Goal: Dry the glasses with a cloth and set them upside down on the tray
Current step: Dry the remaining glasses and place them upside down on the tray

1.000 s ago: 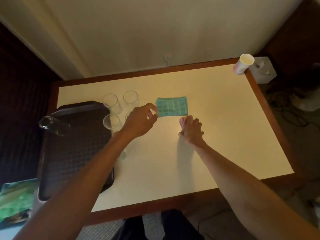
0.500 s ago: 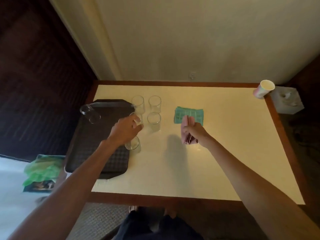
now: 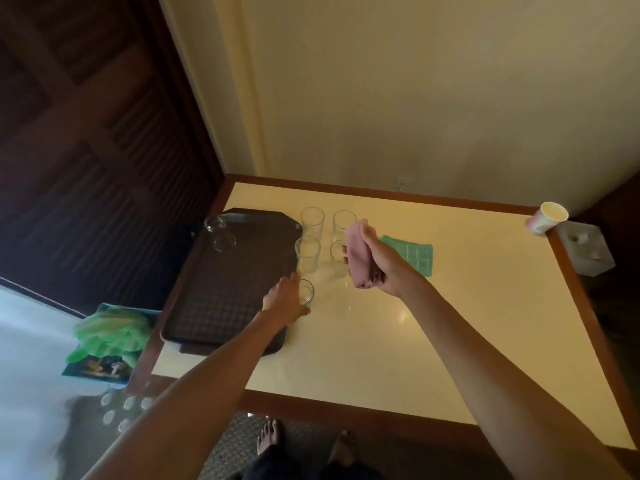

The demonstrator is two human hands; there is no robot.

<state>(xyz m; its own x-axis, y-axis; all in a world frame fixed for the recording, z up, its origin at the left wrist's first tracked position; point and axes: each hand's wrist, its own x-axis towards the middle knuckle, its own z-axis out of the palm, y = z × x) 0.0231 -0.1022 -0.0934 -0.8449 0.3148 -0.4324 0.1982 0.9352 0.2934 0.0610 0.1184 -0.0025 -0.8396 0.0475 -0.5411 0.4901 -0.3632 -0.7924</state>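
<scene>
Head view, near to far. Left hand is low on the worktop, fingers curled round the near glass. That glass stands upright on the worktop, just right of the tray edge. Right hand is raised, up and right of the left fingers, closed tight on a rolled pink cloth. Cloth and near glass are apart, not yet brought together.

Beyond the left fingers, four glasses stand upright in a square, none touched. Beyond the right fingers, a green cloth lies flat. Far left of the left fingers, at the tray's far corner, sits the tray glass; mouth down or leaning, cannot tell. A cup sits at the far right corner, well apart.

Progress, as judged: early. At most one glass is done; five are left to dry and turn over. The step in hand looks like bringing the near glass to the pink cloth.

Change from half a second ago: the right hand was low, just this side of the green cloth; it is now lifted in front of the right-hand pair of glasses. The left hand was further out, by the middle glass; it is now on the near one.
</scene>
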